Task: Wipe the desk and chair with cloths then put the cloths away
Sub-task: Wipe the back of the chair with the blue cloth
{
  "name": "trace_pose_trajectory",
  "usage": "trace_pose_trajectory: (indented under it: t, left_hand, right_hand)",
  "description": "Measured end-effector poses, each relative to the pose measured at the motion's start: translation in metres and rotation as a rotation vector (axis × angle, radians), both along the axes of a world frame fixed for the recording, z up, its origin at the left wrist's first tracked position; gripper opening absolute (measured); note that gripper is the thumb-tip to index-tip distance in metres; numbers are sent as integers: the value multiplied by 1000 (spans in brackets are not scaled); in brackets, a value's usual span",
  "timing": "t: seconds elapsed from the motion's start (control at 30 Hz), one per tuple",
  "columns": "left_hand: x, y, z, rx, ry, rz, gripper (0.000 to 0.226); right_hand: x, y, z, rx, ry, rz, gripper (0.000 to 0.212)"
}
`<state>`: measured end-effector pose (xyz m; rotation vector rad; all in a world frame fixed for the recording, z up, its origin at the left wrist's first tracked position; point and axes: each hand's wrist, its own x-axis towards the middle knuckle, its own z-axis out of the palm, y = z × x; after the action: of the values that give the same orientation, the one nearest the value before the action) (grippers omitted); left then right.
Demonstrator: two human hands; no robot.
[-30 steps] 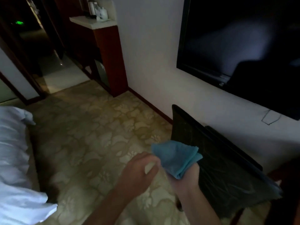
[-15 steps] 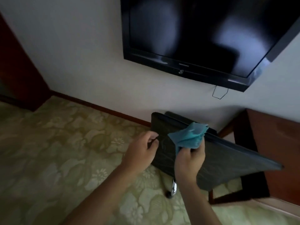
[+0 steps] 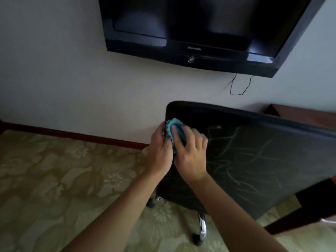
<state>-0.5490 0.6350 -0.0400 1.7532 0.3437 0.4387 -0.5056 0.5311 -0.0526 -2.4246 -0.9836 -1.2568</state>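
A black office chair stands by the wall, and its backrest fills the right of the view, marked with pale streaks. A bunched blue cloth sits at the backrest's upper left corner. My right hand lies over the cloth with fingers curved round it, pressing it onto the backrest. My left hand grips the backrest's left edge right beside the cloth, touching it. Most of the cloth is hidden under my fingers. A brown wooden desk shows behind the chair at the right.
A black wall-mounted TV hangs above the chair, with a thin cable dangling below it. The chair's chrome base and castors rest on patterned green carpet. A dark skirting board runs along the wall.
The view swung right from the room to face the chair. My right hand brought the cloth down onto the backrest's top corner, and my left hand took hold of the backrest edge.
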Motion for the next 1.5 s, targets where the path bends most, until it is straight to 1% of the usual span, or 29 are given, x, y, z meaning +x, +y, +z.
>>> trace_pose_trajectory:
  t: [0.07, 0.13, 0.17, 0.23, 0.3, 0.37, 0.4, 0.43, 0.47, 0.53, 0.57, 0.63, 0.73, 0.77, 0.83, 0.9, 0.97, 1.07, 1.13, 1.23, 1.3, 1.37, 1.43, 1.5]
  left_hand:
    - [11, -2, -16, 31, -88, 5, 44]
    - [20, 2, -35, 56, -126, 37, 49]
    - [24, 4, -41, 69, -129, 54, 51]
    - [33, 10, -50, 126, -142, 43, 43]
    - [43, 11, -62, 185, -230, 23, 32]
    - [57, 15, -74, 184, -296, 12, 26]
    - [64, 15, -80, 180, -332, 6, 23]
    - [66, 13, -86, 166, -375, 7, 18]
    - [68, 11, -90, 151, -417, 19, 13]
    - [71, 7, -96, 118, -456, 60, 14]
    - [71, 6, -97, 118, -460, 85, 15]
    - [69, 5, -99, 134, -447, 120, 14]
    - [64, 6, -100, 106, -430, 86, 17]
    - [62, 5, -98, 88, -448, 80, 19]
    - [63, 6, -99, 67, -474, 109, 17]
    - [67, 4, -101, 92, -473, 151, 18]
    - [70, 2, -100, 99, -464, 170, 18]
    - [72, 4, -95, 127, -449, 169, 18]
    - [70, 6, -92, 130, -431, 138, 26]
    - [66, 1, -88, 152, -405, 103, 38]
    - [62, -1, -91, 158, -409, 109, 46]
    - [59, -1, -93, 135, -398, 107, 44]
    - [54, 0, -93, 91, -398, 101, 43]
    - [55, 1, -96, 64, -386, 108, 43]
  right_hand:
    - [14, -4, -18, -29, -85, 30, 38]
    - [19, -7, -29, -16, -186, 118, 32]
    - [17, -9, -29, 20, -246, 157, 30]
    - [14, -15, -14, 127, -355, 163, 30]
    - [9, -28, 6, 292, -524, 96, 33]
    - [9, -34, 30, 456, -655, 34, 35]
    - [12, -33, 32, 487, -702, 27, 34]
    - [16, -29, 26, 449, -718, 26, 34]
    - [21, -21, 12, 340, -697, 0, 35]
    - [37, -8, -27, 107, -553, -59, 47]
    - [42, -6, -41, 52, -474, -86, 53]
    - [44, -8, -43, 54, -410, -95, 55]
    - [35, -2, -17, 110, -429, -20, 46]
    - [33, 0, -13, 118, -431, 11, 46]
    - [38, 6, -21, 40, -432, 11, 53]
    - [46, 3, -37, -125, -476, -72, 58]
    - [53, -4, -40, -194, -463, -114, 61]
    - [51, -22, -30, -157, -402, -93, 62]
    - [53, -47, -29, -45, -401, -102, 61]
    - [57, -87, -34, 129, -434, -213, 57]
    - [52, -85, -36, 185, -412, -241, 54]
    - [45, -70, -25, 240, -387, -206, 54]
    - [41, -57, -6, 236, -406, -183, 55]
    - [44, -52, -5, 194, -416, -165, 55]
